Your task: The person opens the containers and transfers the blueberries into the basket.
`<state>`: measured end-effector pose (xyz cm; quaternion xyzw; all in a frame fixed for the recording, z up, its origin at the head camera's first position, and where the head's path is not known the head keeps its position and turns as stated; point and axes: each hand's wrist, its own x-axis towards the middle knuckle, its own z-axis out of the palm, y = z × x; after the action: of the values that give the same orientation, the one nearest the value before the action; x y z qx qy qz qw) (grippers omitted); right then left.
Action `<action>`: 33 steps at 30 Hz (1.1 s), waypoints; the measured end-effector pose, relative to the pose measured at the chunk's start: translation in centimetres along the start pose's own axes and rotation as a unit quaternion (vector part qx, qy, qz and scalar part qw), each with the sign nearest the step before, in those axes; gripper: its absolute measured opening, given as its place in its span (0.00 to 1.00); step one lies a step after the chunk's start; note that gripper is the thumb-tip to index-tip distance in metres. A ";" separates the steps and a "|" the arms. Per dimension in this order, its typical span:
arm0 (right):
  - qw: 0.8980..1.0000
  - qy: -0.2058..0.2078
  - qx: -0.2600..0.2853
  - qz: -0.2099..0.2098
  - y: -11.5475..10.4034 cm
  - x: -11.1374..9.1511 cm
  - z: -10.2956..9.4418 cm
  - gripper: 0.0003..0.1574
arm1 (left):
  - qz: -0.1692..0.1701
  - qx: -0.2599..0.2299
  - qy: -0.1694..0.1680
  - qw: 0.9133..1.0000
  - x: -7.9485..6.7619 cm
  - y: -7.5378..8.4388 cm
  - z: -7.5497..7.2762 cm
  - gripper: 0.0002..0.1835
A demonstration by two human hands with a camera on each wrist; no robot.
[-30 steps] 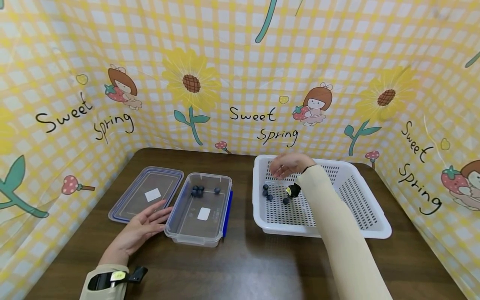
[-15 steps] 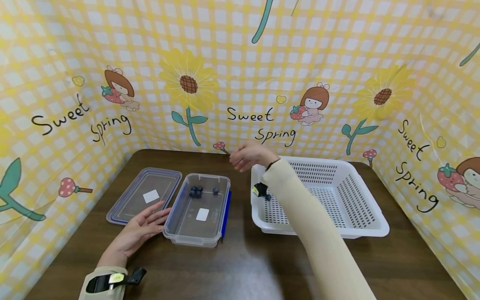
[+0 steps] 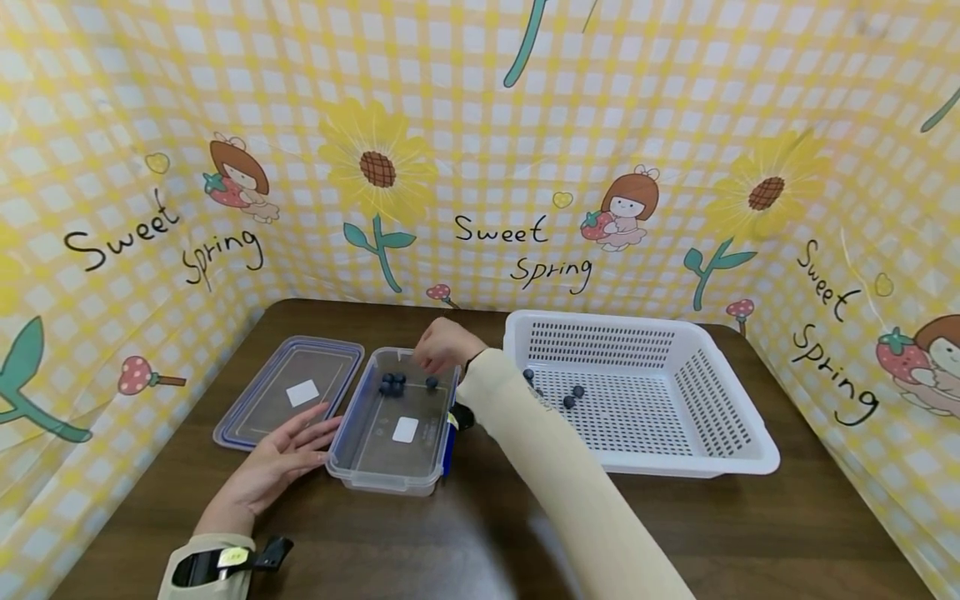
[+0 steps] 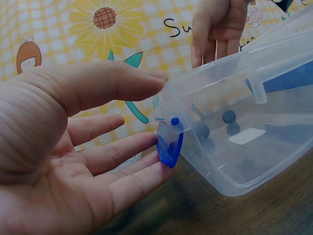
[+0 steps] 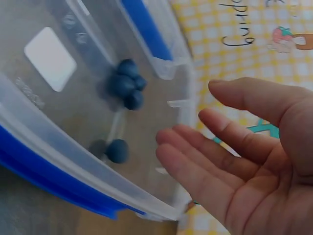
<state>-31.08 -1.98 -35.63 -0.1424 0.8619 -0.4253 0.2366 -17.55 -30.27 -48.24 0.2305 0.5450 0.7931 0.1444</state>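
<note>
Beside a clear plastic food container (image 3: 367, 454), my left hand (image 3: 281, 462) lies with straight fingers. In the left wrist view its thumb tip meets the rim and its fingertips touch a blue latch (image 4: 170, 146). My right hand (image 3: 444, 344) hangs over the container's far right corner. The right wrist view shows its fingers loosely bent and apart from the thumb, with nothing visible between them. Inside the container, several blueberries (image 5: 126, 84) cluster near the far end, and a single blueberry (image 5: 117, 151) lies apart from them.
A white slotted basket (image 3: 660, 464) stands on the right, with several blueberries (image 3: 573, 396) on its floor; my right sleeve (image 3: 540, 450) covers its near left corner. The blue-edged lid (image 3: 322, 364) lies flat left of the container. A patterned cloth (image 3: 480, 167) rises behind the brown table (image 3: 420, 546).
From over the basket, my right hand has swung left and come down to the container, uncovering blueberries in the basket. My left hand stays put.
</note>
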 end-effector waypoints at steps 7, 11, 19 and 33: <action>0.996 0.038 -0.075 0.041 0.7 1.3 2.3 0.05 | -0.001 0.005 0.003 1.000 0.0 -0.1 -0.1 0.36; 0.990 0.043 -0.126 0.041 1.0 1.5 3.0 0.08 | -0.003 0.009 0.005 1.000 0.0 0.0 0.0 0.35; 0.984 0.040 -0.172 0.013 1.2 1.4 3.5 0.08 | -0.003 0.012 0.007 1.000 0.1 0.0 0.0 0.35; 0.968 0.029 -0.249 0.017 1.5 2.1 4.2 0.25 | -0.001 0.006 0.005 1.000 0.0 -0.1 -0.2 0.36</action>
<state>-30.71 -4.81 -39.66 -0.1695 0.9496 -0.1969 0.1755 -17.64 -30.42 -48.43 0.2271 0.5506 0.7908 0.1412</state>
